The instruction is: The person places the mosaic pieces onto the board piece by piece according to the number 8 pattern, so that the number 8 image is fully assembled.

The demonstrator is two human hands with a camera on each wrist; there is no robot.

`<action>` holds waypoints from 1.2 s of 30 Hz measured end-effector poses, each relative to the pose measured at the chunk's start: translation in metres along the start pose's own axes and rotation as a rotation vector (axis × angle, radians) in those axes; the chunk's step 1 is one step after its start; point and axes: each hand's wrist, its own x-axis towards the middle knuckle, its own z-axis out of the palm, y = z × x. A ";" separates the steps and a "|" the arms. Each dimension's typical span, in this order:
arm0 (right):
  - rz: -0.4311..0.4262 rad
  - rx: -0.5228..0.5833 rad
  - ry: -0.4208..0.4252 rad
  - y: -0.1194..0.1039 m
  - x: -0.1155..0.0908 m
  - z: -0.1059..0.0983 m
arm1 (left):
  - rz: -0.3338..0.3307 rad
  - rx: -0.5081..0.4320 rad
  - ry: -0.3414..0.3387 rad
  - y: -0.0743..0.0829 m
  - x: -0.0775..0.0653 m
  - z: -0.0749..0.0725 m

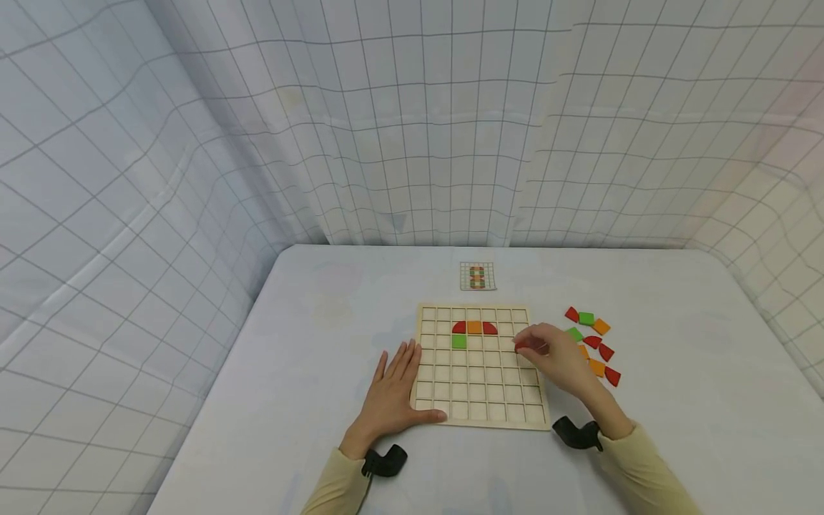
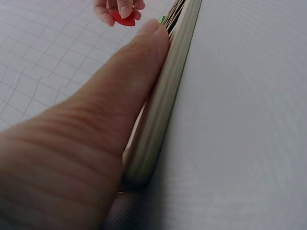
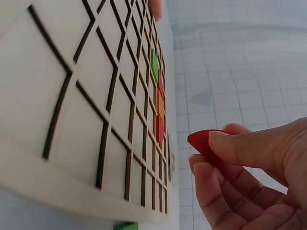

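A wooden grid board point(image 1: 476, 393) lies on the white table. My left hand point(image 1: 389, 400) rests at its left front corner, fingers straight along the left side and thumb over the front edge. Between thumb and fingertips my right hand point(image 1: 556, 357) pinches a red quarter-circle tile point(image 3: 204, 143), held above the board's right side. In the upper rows sit a red tile point(image 1: 459, 327), an orange square point(image 1: 474, 327) and another red tile point(image 1: 490, 328). A green square point(image 1: 459, 342) fills the cell below the left red one.
Several loose red, orange and green tiles point(image 1: 596, 367) lie on the table right of the board, partly behind my right hand. A small pattern card point(image 1: 478, 276) lies beyond the board's far edge. White grid-lined curtains point(image 1: 418, 143) hang behind the table.
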 end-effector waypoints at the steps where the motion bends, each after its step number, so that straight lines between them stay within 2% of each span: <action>1: -0.018 0.003 -0.011 -0.002 0.003 0.003 | 0.000 0.001 0.001 0.000 0.000 0.000; 4: -0.057 0.030 -0.045 -0.008 0.012 0.013 | -0.004 0.005 -0.004 0.000 0.000 0.001; 8: -0.066 0.103 -0.103 -0.016 0.023 0.024 | -0.008 0.010 -0.011 0.000 0.001 0.001; 13: -0.039 0.164 -0.162 -0.019 0.034 0.039 | -0.011 0.008 -0.016 0.000 0.001 0.001; 21: 0.053 0.152 -0.220 -0.024 0.047 0.057 | -0.011 0.010 -0.017 -0.001 0.001 0.000; 36: 0.073 0.108 -0.252 -0.022 0.049 0.069 | -0.007 0.000 -0.005 -0.001 0.001 0.001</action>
